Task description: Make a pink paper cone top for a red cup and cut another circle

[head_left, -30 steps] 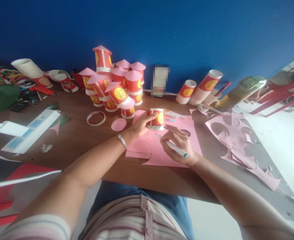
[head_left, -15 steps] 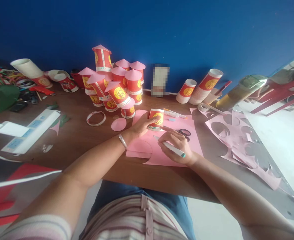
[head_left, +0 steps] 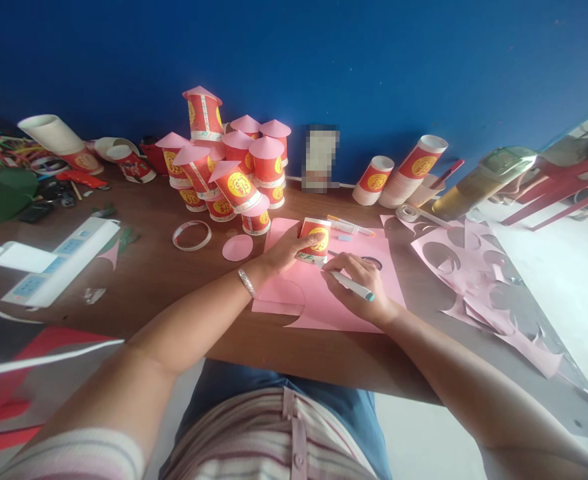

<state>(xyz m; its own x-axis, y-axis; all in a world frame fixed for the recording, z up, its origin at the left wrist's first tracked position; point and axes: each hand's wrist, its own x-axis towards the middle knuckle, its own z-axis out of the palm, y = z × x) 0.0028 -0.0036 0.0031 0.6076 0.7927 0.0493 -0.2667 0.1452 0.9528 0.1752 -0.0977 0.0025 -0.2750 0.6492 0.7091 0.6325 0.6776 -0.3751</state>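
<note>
A person's two bare hands worked above a brown tabletop [head_left: 239,340]. The left hand [head_left: 290,249] grasped a red paper cup [head_left: 315,232] with a yellow emblem, its thumb across the front and its fingers mostly hidden behind; this grip probably steadied the cup and left its white lower band exposed. Green marks showed on that band. The right hand [head_left: 357,281] gripped a white marker [head_left: 353,285] like a pen, teal end towards the body and tip just beside the band; whether they touched could not be told. The cup was above pink paper [head_left: 331,317], where partly hidden scissors [head_left: 373,262] and an orange-and-white marker [head_left: 350,227] lay, seemingly kept within easy reach. Behind, to the left, cups with pink cone roofs [head_left: 237,187] stood clustered and stacked, perhaps to save room. Pink paper offcuts [head_left: 474,280] lay to the right, apart from both hands
</note>
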